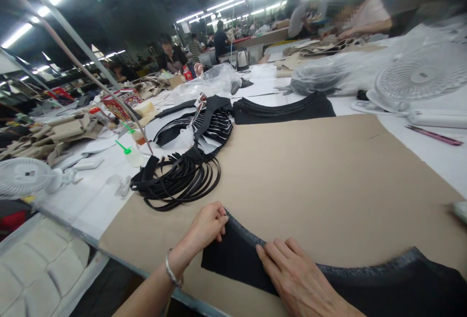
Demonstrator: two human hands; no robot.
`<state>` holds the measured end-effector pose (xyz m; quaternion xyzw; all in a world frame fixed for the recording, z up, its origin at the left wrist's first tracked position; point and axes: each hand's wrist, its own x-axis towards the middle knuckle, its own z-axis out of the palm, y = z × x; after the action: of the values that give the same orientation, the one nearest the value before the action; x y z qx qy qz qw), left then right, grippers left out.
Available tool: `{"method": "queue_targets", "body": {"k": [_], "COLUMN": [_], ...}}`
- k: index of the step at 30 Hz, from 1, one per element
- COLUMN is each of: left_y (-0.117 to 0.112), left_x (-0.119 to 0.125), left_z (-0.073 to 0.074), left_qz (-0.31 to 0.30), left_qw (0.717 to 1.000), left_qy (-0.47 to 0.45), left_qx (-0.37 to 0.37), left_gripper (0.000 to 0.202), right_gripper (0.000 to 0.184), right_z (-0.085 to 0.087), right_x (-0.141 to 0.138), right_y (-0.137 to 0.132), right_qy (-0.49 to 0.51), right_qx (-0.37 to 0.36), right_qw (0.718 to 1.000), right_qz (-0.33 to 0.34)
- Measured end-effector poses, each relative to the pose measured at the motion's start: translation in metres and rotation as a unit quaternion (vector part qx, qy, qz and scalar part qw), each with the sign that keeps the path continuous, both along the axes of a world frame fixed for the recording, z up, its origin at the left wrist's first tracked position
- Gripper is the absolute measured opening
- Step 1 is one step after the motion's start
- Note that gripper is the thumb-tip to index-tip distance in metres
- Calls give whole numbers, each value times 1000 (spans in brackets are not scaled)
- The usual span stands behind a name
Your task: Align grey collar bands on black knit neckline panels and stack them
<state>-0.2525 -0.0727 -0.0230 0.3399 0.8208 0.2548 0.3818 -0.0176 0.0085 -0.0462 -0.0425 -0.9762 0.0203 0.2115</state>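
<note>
A curved black fabric piece (397, 285) lies along the near side of the brown sheet, with a greyish strip along its upper curved edge. My left hand (209, 222), with a silver bangle at the wrist, is closed in a pinch on the piece's upper left corner. Flat across the middle of that piece rests my right hand (292, 271), its fingers stretched out and its fingertips at the curved edge. A bundle of thin black strips (178, 181) lies beyond my left hand.
The brown sheet (310, 176) covers much of the table. Stacked black pieces (282, 108) lie at its far edge. Two white fans (423, 71) stand at the sides, one left, one right. Pink-handled tweezers (436, 136) and green-tipped bottles (129, 154) sit nearby. Several people work in the background.
</note>
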Motion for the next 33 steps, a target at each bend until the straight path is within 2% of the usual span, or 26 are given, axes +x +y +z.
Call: {"method": "queue_targets", "body": {"k": [8,19,22,26,30,33], "left_y": [0,6,9,10,8,7], "left_x": [0,1,0,0,1,5], "left_z": [-3,13,13,6,1,3], "left_qz": [12,73,78,84,74,62], "left_qw": [1000,996,995,996,997,997], "left_qy": [1,-48,-51,-29,15,46], "left_qx": [11,-6,-18,-25,-21,-22], "left_gripper": [3,7,5,5,4,3], "right_gripper": [33,37,31,22,31,34], "right_z": [-2,1,4,13,20,22], "right_x": [-1,-1,-4,-8,-8,-6], "right_y": [2,3,2,-1,-1,-1], "right_qy": [-11,-3,1,18,33,36], "right_qx": [0,0,12,31,32,22], "right_qw": [1000,1000,1000,999,999,999], "right_qz": [1,0,-8,-12,-16,-17]}}
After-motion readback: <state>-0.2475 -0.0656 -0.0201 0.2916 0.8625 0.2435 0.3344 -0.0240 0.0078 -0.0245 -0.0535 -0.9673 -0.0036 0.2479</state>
